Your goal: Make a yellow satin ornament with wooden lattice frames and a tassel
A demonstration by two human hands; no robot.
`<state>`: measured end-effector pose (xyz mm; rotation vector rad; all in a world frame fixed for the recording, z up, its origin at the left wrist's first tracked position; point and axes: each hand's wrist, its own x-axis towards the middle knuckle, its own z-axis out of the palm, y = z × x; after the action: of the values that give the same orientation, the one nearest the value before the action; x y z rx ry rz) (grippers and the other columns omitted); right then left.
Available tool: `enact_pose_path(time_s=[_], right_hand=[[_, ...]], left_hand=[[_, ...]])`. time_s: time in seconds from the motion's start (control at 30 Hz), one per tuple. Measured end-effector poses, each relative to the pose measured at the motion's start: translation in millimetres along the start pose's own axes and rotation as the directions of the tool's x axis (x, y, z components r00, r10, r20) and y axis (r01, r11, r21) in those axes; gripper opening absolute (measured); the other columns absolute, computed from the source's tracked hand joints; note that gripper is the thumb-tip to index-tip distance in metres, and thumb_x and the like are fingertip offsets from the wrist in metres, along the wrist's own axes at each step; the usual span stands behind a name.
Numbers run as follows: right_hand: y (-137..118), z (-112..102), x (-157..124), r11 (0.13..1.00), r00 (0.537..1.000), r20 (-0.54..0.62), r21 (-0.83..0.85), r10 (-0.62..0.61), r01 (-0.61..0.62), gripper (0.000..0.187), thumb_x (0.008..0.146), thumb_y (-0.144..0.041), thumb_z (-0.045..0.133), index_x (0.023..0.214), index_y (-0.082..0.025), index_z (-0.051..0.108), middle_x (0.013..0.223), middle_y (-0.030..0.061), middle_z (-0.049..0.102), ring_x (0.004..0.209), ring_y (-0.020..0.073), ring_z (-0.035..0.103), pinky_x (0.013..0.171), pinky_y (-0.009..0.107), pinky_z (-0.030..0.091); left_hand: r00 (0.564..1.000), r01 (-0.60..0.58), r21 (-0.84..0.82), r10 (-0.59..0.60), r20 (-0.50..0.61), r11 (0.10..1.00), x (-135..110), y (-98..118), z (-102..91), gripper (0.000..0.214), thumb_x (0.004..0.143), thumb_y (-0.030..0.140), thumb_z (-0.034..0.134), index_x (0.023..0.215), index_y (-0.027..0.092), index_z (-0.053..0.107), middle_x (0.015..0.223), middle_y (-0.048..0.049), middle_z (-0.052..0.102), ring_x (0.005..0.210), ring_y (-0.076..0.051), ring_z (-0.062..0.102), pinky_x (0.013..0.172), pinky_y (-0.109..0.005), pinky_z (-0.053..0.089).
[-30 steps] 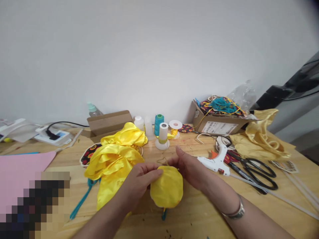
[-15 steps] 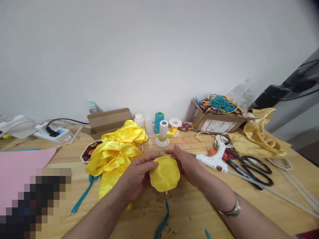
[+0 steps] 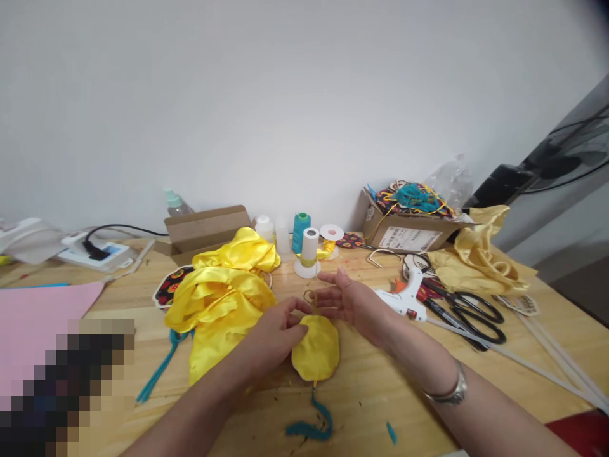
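My left hand (image 3: 285, 327) pinches the upper left edge of a round yellow satin pendant (image 3: 314, 352). A thin yellow cord loop (image 3: 310, 296) rises from the pendant's top. From its bottom hangs a teal tassel (image 3: 314, 431), which curls on the wooden table. My right hand (image 3: 354, 304) is beside the top of the pendant, fingers stretched out and apart, near the loop; whether a fingertip touches the cord I cannot tell. Left of my hands lies a heap of shiny yellow satin (image 3: 223, 298). A small teal scrap (image 3: 391, 433) lies at the front.
A white glue gun (image 3: 404, 297) and black scissors (image 3: 478, 317) lie to the right. Thread spools (image 3: 301, 233) stand at the back, near a cardboard box (image 3: 404, 235) of scraps. Pale gold cloth (image 3: 476, 260) lies far right, pink sheet (image 3: 42, 317) far left.
My left hand and the pendant have moved slightly toward me, and the cord loop now shows above. My right hand has come off the pendant's edge with its fingers spread. The tassel has curled on the table.
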<state>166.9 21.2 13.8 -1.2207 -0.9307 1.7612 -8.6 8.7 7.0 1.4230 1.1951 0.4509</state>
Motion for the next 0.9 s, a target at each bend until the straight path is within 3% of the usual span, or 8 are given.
enact_pose_path(time_s=[0.1, 0.17, 0.23, 0.33, 0.47, 0.6, 0.73, 0.9], right_hand=[[4.1, -6.9, -7.6, 0.944, 0.986, -0.051, -0.3, -0.16, 0.138, 0.058, 0.086, -0.058, 0.045, 0.127, -0.018, 0.05, 0.119, 0.0138, 0.06, 0.104, 0.0243, 0.059, 0.093, 0.043, 0.043], [7.4, -9.5, -19.1, 0.793, 0.951, -0.062, -0.57, -0.303, 0.216, 0.055, 0.084, -0.052, 0.051, 0.129, -0.02, 0.049, 0.128, 0.0129, 0.056, 0.111, 0.0261, 0.055, 0.098, 0.046, 0.04], [12.7, -9.8, -33.3, 0.577, 0.901, -0.013, -0.772, -0.433, 0.266, 0.048, 0.084, -0.041, 0.055, 0.127, -0.019, 0.051, 0.13, 0.0126, 0.053, 0.117, 0.0267, 0.05, 0.101, 0.047, 0.037], [22.3, -6.6, -51.6, 0.274, 0.855, 0.179, -0.898, -0.487, 0.344, 0.034, 0.083, -0.024, 0.056, 0.116, -0.017, 0.059, 0.126, 0.0131, 0.056, 0.12, 0.0271, 0.046, 0.103, 0.047, 0.036], [27.2, -0.8, -55.8, 0.053, 0.834, 0.331, -0.918, -0.441, 0.392, 0.032, 0.081, -0.011, 0.053, 0.112, -0.014, 0.06, 0.124, 0.0129, 0.057, 0.12, 0.0273, 0.045, 0.103, 0.046, 0.037], [18.4, 5.0, -36.5, -0.071, 0.866, 0.336, -0.94, -0.369, 0.335, 0.024, 0.083, -0.005, 0.045, 0.096, -0.015, 0.063, 0.103, 0.0111, 0.064, 0.101, 0.0245, 0.054, 0.09, 0.039, 0.044], [6.3, 14.0, -11.4, -0.068, 0.926, 0.173, -0.985, -0.334, 0.16, 0.018, 0.085, -0.013, 0.046, 0.095, -0.015, 0.06, 0.095, 0.0126, 0.063, 0.088, 0.0234, 0.059, 0.075, 0.034, 0.045], [3.3, 23.1, 3.2, -0.077, 0.922, 0.18, -0.984, -0.342, 0.164, 0.021, 0.085, -0.018, 0.048, 0.104, -0.015, 0.056, 0.097, 0.0113, 0.062, 0.084, 0.0223, 0.061, 0.067, 0.031, 0.045]], left_hand=[[0.997, -0.026, 0.183, 0.04, -0.071, 0.983, 0.8, 0.4, 0.1, 0.023, 0.077, 0.025, 0.048, 0.099, 0.019, 0.053, 0.061, 0.0037, 0.056, 0.055, -0.014, 0.051, 0.05, -0.024, 0.034], [0.989, -0.035, 0.318, 0.079, -0.125, 0.947, -0.5, 1.4, -0.1, 0.022, 0.078, 0.025, 0.048, 0.099, 0.02, 0.054, 0.065, 0.0015, 0.06, 0.06, -0.016, 0.055, 0.056, -0.026, 0.036], [0.977, -0.022, 0.45, 0.115, -0.18, 0.893, -3.0, 2.5, 0.1, 0.022, 0.08, 0.028, 0.048, 0.098, 0.02, 0.055, 0.068, -0.0013, 0.062, 0.065, -0.02, 0.058, 0.061, -0.029, 0.036], [0.957, 0.032, 0.614, 0.152, -0.246, 0.788, -7.0, 3.9, 1.1, 0.022, 0.083, 0.034, 0.044, 0.093, 0.019, 0.057, 0.068, -0.006, 0.063, 0.07, -0.025, 0.059, 0.064, -0.033, 0.034], [0.944, 0.072, 0.731, 0.191, -0.27, 0.678, -9.2, 6.1, 2.3, 0.022, 0.086, 0.032, 0.04, 0.087, 0.02, 0.059, 0.078, -0.0082, 0.064, 0.077, -0.026, 0.06, 0.067, -0.034, 0.034], [0.952, 0.025, 0.768, 0.219, -0.213, 0.639, -8.4, 7.1, 2.9, 0.021, 0.088, 0.025, 0.037, 0.086, 0.022, 0.058, 0.087, -0.006, 0.063, 0.081, -0.022, 0.059, 0.069, -0.032, 0.036], [0.965, -0.006, 0.772, 0.206, -0.163, 0.636, -7.6, 4.8, 5.4, 0.015, 0.086, 0.025, 0.043, 0.085, 0.021, 0.058, 0.088, -0.0054, 0.061, 0.081, -0.021, 0.058, 0.071, -0.031, 0.038], [0.966, -0.017, 0.767, 0.207, -0.152, 0.641, -6.8, 3.0, 7.9, 0.015, 0.086, 0.023, 0.042, 0.081, 0.019, 0.055, 0.085, -0.007, 0.06, 0.08, -0.022, 0.058, 0.071, -0.032, 0.039]])
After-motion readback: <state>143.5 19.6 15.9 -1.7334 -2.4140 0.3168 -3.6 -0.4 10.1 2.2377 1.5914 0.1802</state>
